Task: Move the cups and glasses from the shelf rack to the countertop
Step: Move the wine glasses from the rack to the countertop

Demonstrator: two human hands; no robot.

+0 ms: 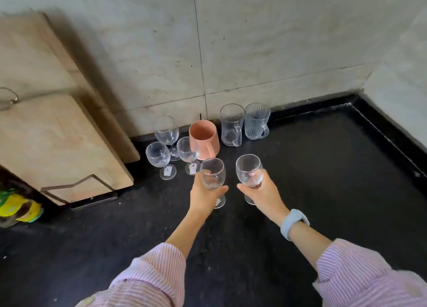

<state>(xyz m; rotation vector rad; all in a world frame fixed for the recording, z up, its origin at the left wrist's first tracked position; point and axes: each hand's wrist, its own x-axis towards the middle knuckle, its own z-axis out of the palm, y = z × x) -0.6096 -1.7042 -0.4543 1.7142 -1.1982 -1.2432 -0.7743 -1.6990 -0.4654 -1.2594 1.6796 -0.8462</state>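
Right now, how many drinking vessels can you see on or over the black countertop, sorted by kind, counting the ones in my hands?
Clear stemmed wine glasses: 5, three standing, one in the left hand, one in the right hand
Clear glass handled mugs: 2
Pink ceramic mug: 1
Total: 8

Single head view, looking steeply down, close over black countertop (pixel 300 168) corner.
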